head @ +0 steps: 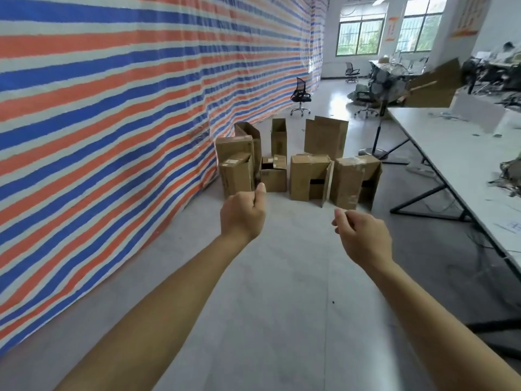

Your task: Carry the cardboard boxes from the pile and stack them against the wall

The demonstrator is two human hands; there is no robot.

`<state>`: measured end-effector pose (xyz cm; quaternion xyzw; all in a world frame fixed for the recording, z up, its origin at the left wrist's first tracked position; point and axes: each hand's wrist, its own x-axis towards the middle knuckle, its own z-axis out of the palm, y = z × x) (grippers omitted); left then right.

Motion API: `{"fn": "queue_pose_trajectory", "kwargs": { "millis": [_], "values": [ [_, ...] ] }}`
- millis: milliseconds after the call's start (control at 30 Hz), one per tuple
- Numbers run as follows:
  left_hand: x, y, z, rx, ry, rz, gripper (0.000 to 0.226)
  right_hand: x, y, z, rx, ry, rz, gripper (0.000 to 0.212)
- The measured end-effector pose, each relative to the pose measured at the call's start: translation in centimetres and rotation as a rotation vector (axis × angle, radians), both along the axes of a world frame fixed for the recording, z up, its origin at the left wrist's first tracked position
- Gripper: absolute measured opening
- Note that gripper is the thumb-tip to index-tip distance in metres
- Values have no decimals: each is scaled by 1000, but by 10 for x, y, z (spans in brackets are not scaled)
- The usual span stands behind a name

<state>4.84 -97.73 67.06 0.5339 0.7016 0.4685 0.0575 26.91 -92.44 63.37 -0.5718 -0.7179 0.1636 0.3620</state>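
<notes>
Left hand: the left hand (pixel 242 213) is stretched out ahead over the floor (pixel 282 292), its fingers curled in under the palm and the thumb pointing up; it grasps nothing.
Right hand: the right hand (pixel 362 235) is held out beside it, well apart, fingers loosely bent with the thumb forward, released and holding nothing.
Cardboard boxes: the cardboard boxes (pixel 298 170) stand in a cluster on the floor beyond both hands, at the floor's left edge where it meets the striped tarp wall (pixel 112 94).
Front row: a closed upright box (pixel 236 176) is nearest the tarp, then a small open-topped box (pixel 273 173), a taller taped box (pixel 303 177) and a tilted box (pixel 348 180) with a loose flap between the last two.
Back row: an open box (pixel 248 135) leans by the tarp, a narrow open box (pixel 278 134) stands upright and a wide flat box (pixel 325 136) stands to its right.
Right side: a long white table (pixel 451 153) runs along the floor's right edge, with a piece of cardboard (pixel 434 86) near its far end.
Far end: a standing fan (pixel 389 80), a black office chair (pixel 300 94) and barred windows (pixel 359 35).
</notes>
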Motion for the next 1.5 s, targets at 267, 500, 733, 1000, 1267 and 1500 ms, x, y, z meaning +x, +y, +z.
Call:
{"fn": "queue_pose_trajectory", "kwargs": {
  "millis": [267, 500, 733, 1000, 1267, 1500],
  "values": [
    [1, 206, 2, -57, -44, 34, 62, -9, 211, 7, -43, 52, 21, 42],
    [-67, 345, -14, -47, -65, 131, 61, -73, 368, -5, -90, 0, 107, 43],
    [-133, 524, -37, -30, -69, 132, 62, -135, 536, -33, -97, -78, 65, 52],
    [-89, 752, -31, -115, 25, -124, 64, -84, 708, -25, -122, -58, -139, 51],
    [14, 979, -70, -185, 40, -220, 64, 28, 913, -78, -198, -32, -324, 50],
    [59, 1137, -81, -257, -30, -154, 64, 91, 1104, -75, -317, -43, -317, 48]
  ]
}}
